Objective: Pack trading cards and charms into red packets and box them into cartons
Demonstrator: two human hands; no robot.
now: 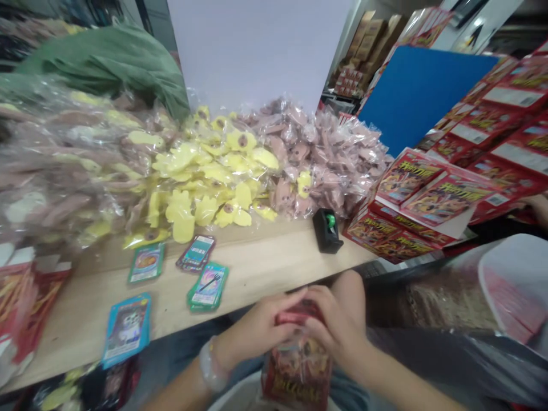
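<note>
My left hand (274, 319) and my right hand (336, 325) close together round a small red packet (299, 314) over my lap. Fingers of both hands cover much of it, and it is blurred. Just below them is a printed red box (297, 374), standing at a pale rim near my knees. On the table's near left lie small stacks of cards: a blue-edged stack (127, 330), a green-edged stack with a fork picture (208, 287), a dark-edged stack (197, 253) and another green-edged stack (145, 262).
Bagged yellow figures (205, 165) and bagged pink figures (295, 142) heap along the back. A black tape dispenser (327, 231) stands right of centre. Red display boxes (428, 194) stack at right by a blue panel (428, 97). Flattened red cartons (29, 302) lie left.
</note>
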